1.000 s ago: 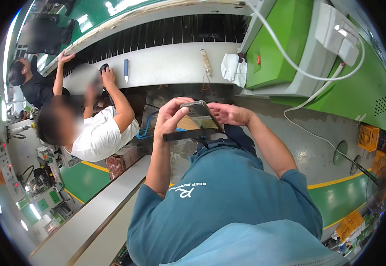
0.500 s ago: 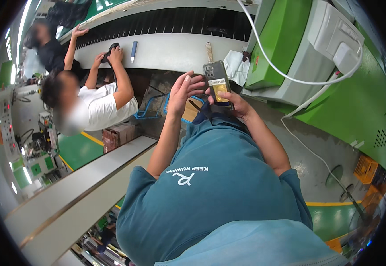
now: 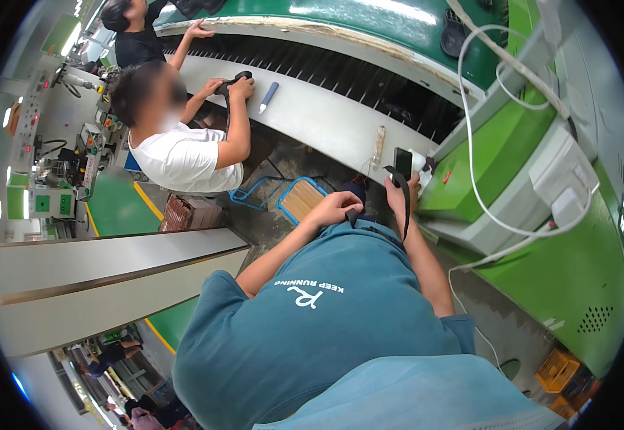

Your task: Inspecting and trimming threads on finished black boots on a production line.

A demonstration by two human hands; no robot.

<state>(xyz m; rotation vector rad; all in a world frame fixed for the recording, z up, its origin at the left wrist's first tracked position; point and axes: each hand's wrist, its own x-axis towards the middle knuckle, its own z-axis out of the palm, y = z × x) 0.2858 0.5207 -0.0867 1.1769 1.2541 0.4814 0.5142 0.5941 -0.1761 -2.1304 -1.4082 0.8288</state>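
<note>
Head view, looking down over my teal shirt [image 3: 326, 322]: my right hand [image 3: 402, 195] is raised at about one o'clock from my chest, fingers wrapped round the lower part of a small dark flat device [image 3: 402, 162] that stands upright against the pale front panel of the long green machine [image 3: 341, 122]. A black strap [image 3: 401, 204] hangs from that device and loops down across my wrist toward my shirt. The grip is closed; only the top of the device shows above my fingers.

My left hand [image 3: 338, 208] sits at about twelve o'clock from my chest, just beside the right one, lower. Its fingers curl downward, half closed, and the tips rest at the strap's lower end by my collar; I cannot tell whether they actually pinch it.

At one o'clock beyond the device lies a crumpled white cloth [image 3: 421, 166] on the machine's edge. White cables [image 3: 484, 179] run over the green housing at two o'clock. On the floor at eleven o'clock from my hands stands a blue-framed stool with a wooden seat [image 3: 300, 199].

Farther off at ten o'clock a co-worker in a white shirt [image 3: 183, 161] leans on the same panel, both hands on a black tool [image 3: 234, 79], with a blue pen-like object [image 3: 269, 95] just beside it. Another person in black [image 3: 136, 39] stands beyond.
</note>
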